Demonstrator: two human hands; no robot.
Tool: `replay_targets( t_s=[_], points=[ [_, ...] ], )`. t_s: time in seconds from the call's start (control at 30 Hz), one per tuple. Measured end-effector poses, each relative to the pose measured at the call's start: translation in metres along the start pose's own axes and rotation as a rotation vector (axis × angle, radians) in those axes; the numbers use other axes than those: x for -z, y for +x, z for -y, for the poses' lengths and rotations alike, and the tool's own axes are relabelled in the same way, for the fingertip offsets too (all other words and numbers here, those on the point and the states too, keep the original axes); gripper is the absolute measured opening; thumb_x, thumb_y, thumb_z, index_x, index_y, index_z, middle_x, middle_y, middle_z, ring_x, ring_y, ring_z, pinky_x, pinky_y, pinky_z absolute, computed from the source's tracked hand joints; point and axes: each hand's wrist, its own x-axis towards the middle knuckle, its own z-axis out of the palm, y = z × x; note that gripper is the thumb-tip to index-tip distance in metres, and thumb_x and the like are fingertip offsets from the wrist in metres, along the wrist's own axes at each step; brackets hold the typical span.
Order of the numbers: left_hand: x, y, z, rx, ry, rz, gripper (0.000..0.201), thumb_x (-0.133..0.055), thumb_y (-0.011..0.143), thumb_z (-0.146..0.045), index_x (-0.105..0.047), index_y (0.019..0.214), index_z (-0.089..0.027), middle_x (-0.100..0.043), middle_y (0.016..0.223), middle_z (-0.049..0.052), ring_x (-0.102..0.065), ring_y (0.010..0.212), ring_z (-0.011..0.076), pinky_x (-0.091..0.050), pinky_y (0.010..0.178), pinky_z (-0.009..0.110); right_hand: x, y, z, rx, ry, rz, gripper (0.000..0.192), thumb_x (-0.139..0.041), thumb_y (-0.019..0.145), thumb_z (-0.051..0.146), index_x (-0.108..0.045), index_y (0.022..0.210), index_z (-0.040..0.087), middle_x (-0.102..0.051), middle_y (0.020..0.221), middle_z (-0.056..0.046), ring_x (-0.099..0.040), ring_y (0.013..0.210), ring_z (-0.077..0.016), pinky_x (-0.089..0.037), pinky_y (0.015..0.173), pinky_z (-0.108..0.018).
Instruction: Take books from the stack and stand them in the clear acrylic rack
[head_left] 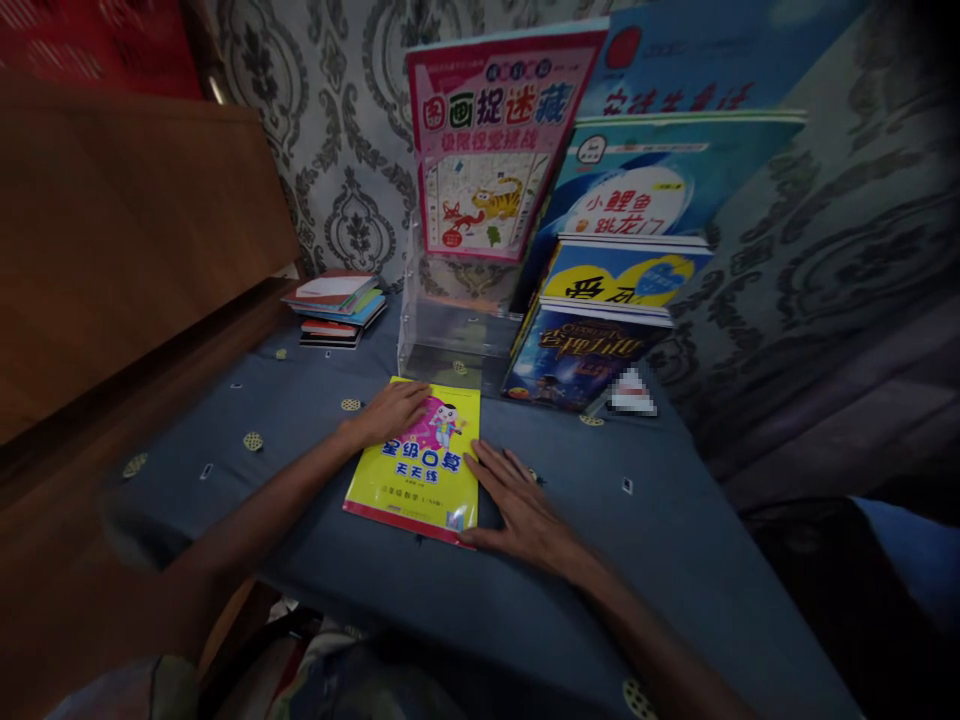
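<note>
- Our left hand lies flat, fingers spread, on the thin yellow paperback workbook, gripping nothing.
- Our right hand presses its right edge, open.
- The workbook rests on the blue-clothed tabletop, the clear acrylic stand at its 12 o'clock.

There is only the one view, worn on the person's head; it looks forward and steeply down over a table under a blue cloth, close enough that both forearms run in from the bottom edge; the left hand and right hand sit near the middle of the frame, on a yellow book; farther off, the lens reaches a clear stand and the patterned wall behind it; the corners darken and bend, as a wide lens does; a wooden board fills the left side.
</note>
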Motion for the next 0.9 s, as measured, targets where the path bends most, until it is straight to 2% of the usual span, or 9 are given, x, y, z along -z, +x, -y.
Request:
replay_targets(
  t_s=[0.1, 0.17, 0.3, 0.47, 0.57, 0.7, 0.9],
  points=[
    [0.004, -0.018, 0.022, 0.089, -0.001, -0.028, 0.046, -0.035, 0.104, -0.035, -0.052, 0.140, -0.011, -0.055, 0.145, 0.016, -0.053, 0.132, 0.0241, -0.042, 0.112, 0.043, 0.002, 0.000, 0.001, -0.017, -0.013, 0.015, 0.103, -0.059, 0.079, 0.078, -0.030, 0.158, 0.018, -0.026, 0.164, -0.018, -0.023, 0.152, -0.0358, -0.019, 0.123, -0.059],
    [0.003, -0.024, 0.028, 0.114, -0.012, -0.040, 0.046, -0.036, 0.104, -0.036, -0.052, 0.140, -0.012, -0.055, 0.144, 0.016, -0.054, 0.131, 0.0240, -0.042, 0.112, 0.043, 0.006, 0.004, 0.001, -0.032, -0.025, 0.039, 0.103, -0.059, 0.078, 0.078, -0.033, 0.157, 0.018, -0.026, 0.164, -0.018, -0.023, 0.152, -0.0363, -0.020, 0.123, -0.059],
    [-0.002, -0.024, 0.029, 0.126, -0.004, -0.066, 0.045, -0.038, 0.103, -0.033, -0.054, 0.138, -0.010, -0.057, 0.142, 0.016, -0.055, 0.129, 0.0246, -0.042, 0.112, 0.042, 0.015, 0.034, -0.004, -0.043, -0.046, 0.061, 0.098, -0.057, 0.081, 0.076, -0.034, 0.157, 0.019, -0.030, 0.163, -0.018, -0.023, 0.152, -0.0370, -0.021, 0.122, -0.061],
    [-0.007, -0.023, 0.030, 0.127, -0.002, -0.089, 0.045, -0.039, 0.103, -0.033, -0.054, 0.138, -0.010, -0.057, 0.142, 0.015, -0.055, 0.128, 0.0248, -0.042, 0.111, 0.041, 0.019, 0.086, -0.017, -0.098, -0.078, 0.004, 0.090, -0.048, 0.088, 0.074, -0.035, 0.155, 0.016, -0.034, 0.161, -0.021, -0.027, 0.151, -0.0347, -0.021, 0.121, -0.059],
    [-0.009, -0.024, 0.032, 0.127, -0.020, -0.097, 0.045, -0.040, 0.103, -0.033, -0.054, 0.138, -0.010, -0.056, 0.144, 0.015, -0.054, 0.130, 0.0248, -0.041, 0.112, 0.041, 0.015, 0.097, -0.026, -0.139, -0.075, -0.050, 0.089, -0.041, 0.090, 0.075, -0.033, 0.156, 0.015, -0.033, 0.161, -0.021, -0.027, 0.151, -0.0338, -0.019, 0.122, -0.059],
    [-0.012, -0.024, 0.034, 0.139, -0.035, -0.099, 0.045, -0.041, 0.102, -0.034, -0.055, 0.139, -0.011, -0.056, 0.145, 0.015, -0.053, 0.131, 0.0257, -0.040, 0.112, 0.041, 0.008, 0.083, -0.032, -0.138, -0.070, -0.056, 0.097, -0.042, 0.087, 0.078, -0.027, 0.158, 0.014, -0.029, 0.163, -0.021, -0.021, 0.153, -0.0346, -0.017, 0.122, -0.059],
    [-0.014, -0.023, 0.035, 0.158, -0.054, -0.105, 0.044, -0.042, 0.101, -0.035, -0.057, 0.138, -0.014, -0.057, 0.144, 0.014, -0.055, 0.129, 0.0263, -0.042, 0.110, 0.041, 0.000, 0.032, -0.017, -0.024, -0.069, 0.066, 0.111, -0.054, 0.080, 0.079, -0.010, 0.162, 0.019, -0.013, 0.168, -0.016, -0.009, 0.155, -0.0353, -0.010, 0.124, -0.060]
  ],
)
